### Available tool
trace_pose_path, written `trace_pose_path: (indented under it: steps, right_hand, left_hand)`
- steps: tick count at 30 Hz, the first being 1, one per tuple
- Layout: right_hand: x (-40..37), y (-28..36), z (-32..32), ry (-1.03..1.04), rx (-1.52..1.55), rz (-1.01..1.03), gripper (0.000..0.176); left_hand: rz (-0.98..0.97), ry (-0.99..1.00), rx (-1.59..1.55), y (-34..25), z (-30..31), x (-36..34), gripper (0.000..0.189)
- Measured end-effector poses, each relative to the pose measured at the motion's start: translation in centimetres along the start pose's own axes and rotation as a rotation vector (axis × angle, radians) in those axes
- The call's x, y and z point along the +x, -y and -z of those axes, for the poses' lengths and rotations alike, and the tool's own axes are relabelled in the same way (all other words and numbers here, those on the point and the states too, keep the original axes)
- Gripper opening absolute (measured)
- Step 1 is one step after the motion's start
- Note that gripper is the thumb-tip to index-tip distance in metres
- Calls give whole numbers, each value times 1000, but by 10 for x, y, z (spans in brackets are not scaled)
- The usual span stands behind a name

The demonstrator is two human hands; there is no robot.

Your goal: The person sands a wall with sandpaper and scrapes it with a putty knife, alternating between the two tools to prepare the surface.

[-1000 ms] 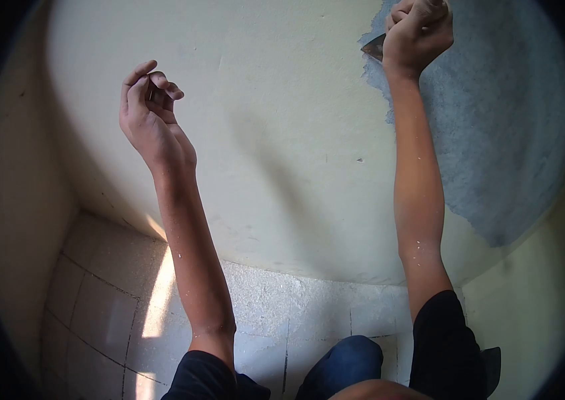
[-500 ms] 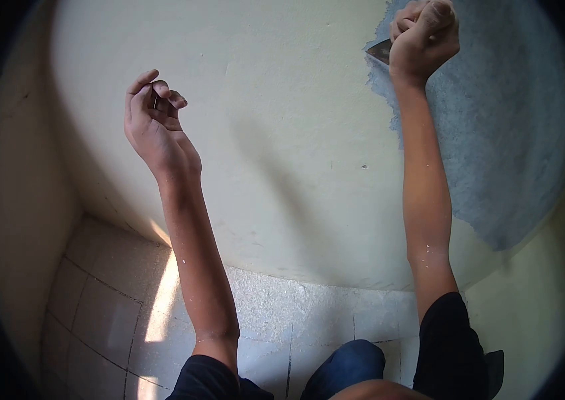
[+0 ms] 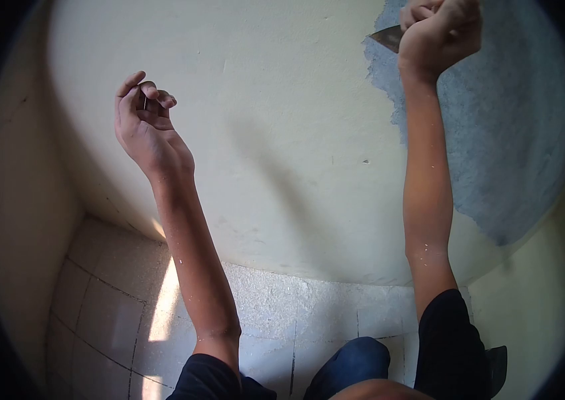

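My right hand (image 3: 439,43) is closed around a scraper (image 3: 388,38) at the top right. Its handle is hidden in my fist, and the dark pointed metal blade sticks out to the left. The blade lies over the ragged left edge of a grey bare patch (image 3: 496,133) in the cream wall (image 3: 282,87). My left hand (image 3: 152,127) is raised in front of the wall at the left, palm towards me, fingers loosely curled and apart. A thin light line shows between those fingers; I cannot make out whether it is an object or a gap.
A side wall (image 3: 12,167) meets the cream wall in a corner at the left. Below lies a tiled floor (image 3: 106,307) with a strip of sunlight and pale dust or flakes along the wall. My knee (image 3: 352,367) shows at the bottom.
My right hand has moved a little to the right with the scraper, and more of the blade shows. My left hand sits slightly farther left in the view.
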State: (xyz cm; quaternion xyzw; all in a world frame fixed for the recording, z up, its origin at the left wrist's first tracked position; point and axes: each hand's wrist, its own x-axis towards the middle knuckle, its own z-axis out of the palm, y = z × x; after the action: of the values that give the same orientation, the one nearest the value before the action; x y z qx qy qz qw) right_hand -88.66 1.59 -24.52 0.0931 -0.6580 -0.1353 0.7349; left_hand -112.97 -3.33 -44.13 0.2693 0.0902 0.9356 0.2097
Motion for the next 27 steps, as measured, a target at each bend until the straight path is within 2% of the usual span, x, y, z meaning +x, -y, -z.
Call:
trace_pose_path:
  steps: [1,2,5,6,9,10,12,13,15,17,18,21,22,23,25,27]
  right_hand:
    - [12,17,-1,0,91,57,45]
    - [13,26,-3,-87,118,-39,44]
    - [-34,-51,14,41,-93,203,44]
    - [-37,-40,13,56,-4,33,43]
    - [-40,-28,12,-20,-1,-134,44]
    - [-24,-17,10,5,67,-71,46]
    - [0,20,-1,-165,645,-233,48]
    - [6,28,2,-79,58,-17,48]
    - [-10,-15,22,90,-52,49,53]
    - [-54,-49,23,122,-213,15,52]
    - [-55,-38,21,122,-76,-123,52]
    - [-22,-13,19,151,-42,59,53]
    - [0,2,20,128,5,52,54]
    - [12,35,-3,-87,-48,50,49]
    - [9,29,5,-74,-21,58,48]
    - [-40,-61,26,39,-205,117,46]
  left_hand:
    - [-9,5,-1,1,1,1,28]
    - [1,-4,3,1,1,2,28]
    - [42,-42,-19,2,1,2,28]
    - [52,-54,-42,2,2,2,28]
    - [16,-31,-19,0,2,2,28]
    - [-11,-13,-2,0,1,3,28]
    - [-20,-16,2,1,2,4,28]
    - [-24,-19,5,1,4,5,28]
    - [4,-40,-21,3,9,9,28]
    - [28,-49,-41,4,8,8,28]
    - [26,-53,-43,2,8,8,28]
    - [2,-37,-14,1,8,7,28]
    - [-9,-22,-2,1,8,7,27]
    - [-12,-19,7,2,9,7,27]
    - [-10,-9,13,5,10,7,26]
    - [31,-50,-13,6,10,7,26]
